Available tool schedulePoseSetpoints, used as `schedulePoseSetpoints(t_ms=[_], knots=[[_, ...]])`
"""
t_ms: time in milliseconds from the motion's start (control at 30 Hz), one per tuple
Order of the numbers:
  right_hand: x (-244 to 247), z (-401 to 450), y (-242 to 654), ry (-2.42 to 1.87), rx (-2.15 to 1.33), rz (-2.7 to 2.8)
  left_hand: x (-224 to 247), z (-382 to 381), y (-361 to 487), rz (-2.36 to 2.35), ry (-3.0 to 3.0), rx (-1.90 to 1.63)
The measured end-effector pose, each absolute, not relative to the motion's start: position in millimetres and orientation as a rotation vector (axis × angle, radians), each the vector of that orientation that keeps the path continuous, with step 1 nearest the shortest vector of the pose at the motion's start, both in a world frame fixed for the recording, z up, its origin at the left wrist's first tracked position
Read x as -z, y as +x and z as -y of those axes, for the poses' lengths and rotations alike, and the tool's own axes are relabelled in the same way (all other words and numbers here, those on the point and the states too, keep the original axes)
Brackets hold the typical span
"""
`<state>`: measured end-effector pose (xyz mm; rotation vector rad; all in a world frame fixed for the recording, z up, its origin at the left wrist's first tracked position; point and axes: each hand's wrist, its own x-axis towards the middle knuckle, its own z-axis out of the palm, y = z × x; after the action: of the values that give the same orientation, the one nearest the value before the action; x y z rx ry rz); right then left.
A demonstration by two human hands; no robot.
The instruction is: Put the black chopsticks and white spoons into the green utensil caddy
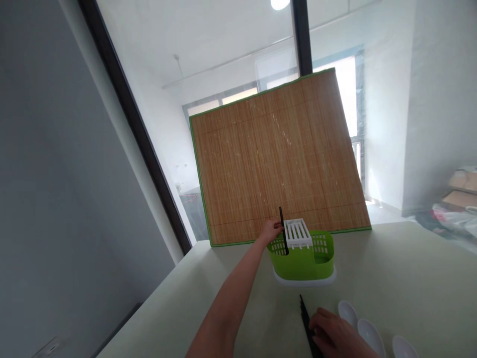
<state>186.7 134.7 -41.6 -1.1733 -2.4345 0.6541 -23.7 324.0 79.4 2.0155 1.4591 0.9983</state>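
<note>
A green utensil holder (298,266) with a white base and a white slatted rack (297,232) stands on the table. My left hand (271,231) is at its left side, fingers pinched on an upright black chopstick (282,221) whose lower end reaches into the holder's left part. Nearer to me, several black chopsticks (304,314) lie bundled on the table. My right hand (333,332) is on them with its fingers curled closed at their near end; the fingertips are partly hidden. White spoons (347,313) lie right beside this hand.
The pale table (395,268) carries all of this. Behind the holder a bamboo mat (279,164) with green edging leans against a glass partition. A grey wall (74,199) rises on the left. Boxes and bags (460,199) are piled beyond the table at the right.
</note>
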Motion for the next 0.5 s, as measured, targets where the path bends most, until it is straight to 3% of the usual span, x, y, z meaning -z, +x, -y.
schedulePoseSetpoints(t_ms=[267, 500], knots=[[40, -134, 186, -1.184, -0.646, 2.439, -87, -316, -27, -1.549, 2.162, -0.791], [45, -136, 188, -1.161, -0.65, 2.434, -86, -306, -30, -1.667, 2.207, -0.846]])
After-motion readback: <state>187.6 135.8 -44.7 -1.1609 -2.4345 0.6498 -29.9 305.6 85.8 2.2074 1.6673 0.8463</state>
